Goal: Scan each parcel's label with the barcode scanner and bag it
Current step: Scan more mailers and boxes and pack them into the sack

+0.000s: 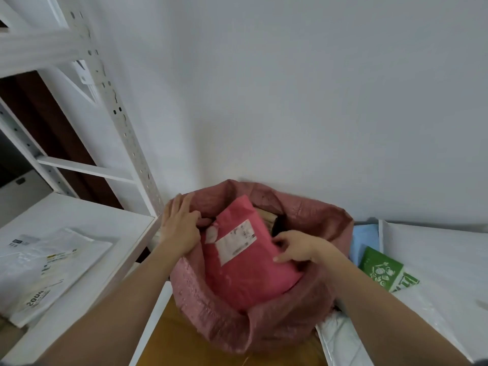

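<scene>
Left hand (179, 228) grips the sack (264, 328) rim to keep its mouth wide while right hand (297, 248) pinches the pink parcel (245, 281), label up, sliding it inside.

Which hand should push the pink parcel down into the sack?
Right, probably. The right hand already grips the pink parcel at its edge, while the left hand holds the sack rim open.
</scene>
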`<state>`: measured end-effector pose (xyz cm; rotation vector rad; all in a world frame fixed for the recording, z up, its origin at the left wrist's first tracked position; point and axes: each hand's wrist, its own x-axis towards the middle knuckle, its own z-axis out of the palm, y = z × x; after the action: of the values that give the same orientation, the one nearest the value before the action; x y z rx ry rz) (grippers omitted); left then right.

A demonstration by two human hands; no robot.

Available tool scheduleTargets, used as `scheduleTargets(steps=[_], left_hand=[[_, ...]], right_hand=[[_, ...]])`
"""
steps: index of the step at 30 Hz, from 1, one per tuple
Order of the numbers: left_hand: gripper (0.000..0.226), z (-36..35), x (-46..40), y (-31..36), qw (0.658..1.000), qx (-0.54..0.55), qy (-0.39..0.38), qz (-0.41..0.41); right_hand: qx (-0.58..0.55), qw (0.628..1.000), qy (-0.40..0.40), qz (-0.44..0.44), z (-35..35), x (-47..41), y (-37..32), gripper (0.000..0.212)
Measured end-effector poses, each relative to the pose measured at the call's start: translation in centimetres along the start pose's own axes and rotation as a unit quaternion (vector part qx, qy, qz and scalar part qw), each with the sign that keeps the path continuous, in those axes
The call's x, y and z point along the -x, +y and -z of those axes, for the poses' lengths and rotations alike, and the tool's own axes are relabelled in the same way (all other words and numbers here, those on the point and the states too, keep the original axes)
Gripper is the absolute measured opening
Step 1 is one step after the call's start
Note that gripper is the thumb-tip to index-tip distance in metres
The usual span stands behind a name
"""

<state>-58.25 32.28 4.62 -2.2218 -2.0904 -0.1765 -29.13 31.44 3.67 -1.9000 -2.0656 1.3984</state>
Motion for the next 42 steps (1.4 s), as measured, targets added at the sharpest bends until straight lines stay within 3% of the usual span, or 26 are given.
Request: scheduleTargets(steps=[2, 4, 9, 11, 14, 15, 17, 19, 21, 25, 27, 28, 32, 35, 37, 39, 42], left_hand=[[0.019, -0.6, -0.3, 0.6, 1.000, -0.007, -0.028, -0.012], [0.018, -1.2, -0.7, 0.6, 0.998, -0.019, -0.067, 0.001], [0.058, -3.2, -1.7, -0.4, 0.989, -0.013, -0.126, 0.070], [0.061, -4.1, -2.1, -0.8, 0.983, -0.013, -0.154, 0.104], [0.056, -4.3, -2.2, -0.7, 0.974, 0.029, -0.186, 0.127], [0.050, -4.0, -2.4, -0.5, 0.979, 0.051, -0.154, 0.125], [0.041, -3.2, -2.9, 0.0, 0.987, 0.103, -0.024, 0.124], [0.057, -1.9, -3.5, 0.6, 0.977, 0.140, 0.088, 0.136], [0.071, -1.3, -4.0, 0.5, 0.966, 0.152, 0.135, 0.158], [0.096, -1.8, -3.9, -1.2, 0.966, 0.114, 0.104, 0.207], [0.098, -2.1, -3.8, -1.9, 0.970, 0.092, 0.075, 0.214], [0.097, -2.3, -3.7, -2.1, 0.972, 0.087, 0.052, 0.212], [0.083, -2.6, -3.2, -1.5, 0.982, 0.053, -0.017, 0.178], [0.066, -2.3, -3.3, -0.3, 0.993, 0.034, -0.017, 0.111], [0.052, -2.0, -3.5, 0.7, 0.995, 0.028, -0.081, 0.050], [0.042, -2.0, -3.5, 1.9, 0.987, 0.031, -0.158, -0.002], [0.034, -2.5, -2.8, 4.1, 0.979, 0.120, -0.157, -0.059]], right_hand=[[-0.020, 0.998, -0.064, -0.001, -0.9, -0.4, 0.1, 0.056], [-0.001, 0.998, -0.069, 0.010, -1.1, -0.8, -0.1, 0.052], [0.148, 0.985, -0.092, 0.012, -1.2, -1.8, 0.1, 0.051], [0.096, 0.994, -0.026, 0.056, -2.0, -2.4, 0.5, 0.048], [-0.024, 0.986, 0.138, 0.089, -3.0, -3.7, 1.3, 0.046], [-0.021, 0.988, 0.125, 0.088, -3.3, -4.0, 1.3, 0.046], [0.019, 0.996, 0.021, 0.084, -4.1, -4.8, 1.5, 0.048], [0.000, 0.998, -0.015, 0.063, -4.6, -5.8, 1.6, 0.048], [-0.072, 0.995, 0.050, 0.038, -4.2, -6.7, 1.3, 0.049], [-0.020, 0.964, 0.259, -0.061, -1.7, -7.7, 1.6, 0.081], [-0.026, 0.944, 0.327, -0.019, -0.3, -7.5, 1.3, 0.094], [-0.022, 0.943, 0.332, 0.010, 0.3, -7.5, 1.2, 0.095], [0.031, 0.974, 0.217, 0.059, 0.9, -6.8, 0.7, 0.068], [0.106, 0.983, 0.147, -0.040, 0.0, -5.3, 1.4, 0.054], [0.218, 0.961, 0.101, -0.134, -0.4, -3.8, 2.0, 0.044], [0.227, 0.957, 0.131, -0.126, -0.2, -2.4, 2.8, 0.041], [0.125, 0.974, 0.187, -0.012, -0.1, 0.1, 3.7, 0.033]])
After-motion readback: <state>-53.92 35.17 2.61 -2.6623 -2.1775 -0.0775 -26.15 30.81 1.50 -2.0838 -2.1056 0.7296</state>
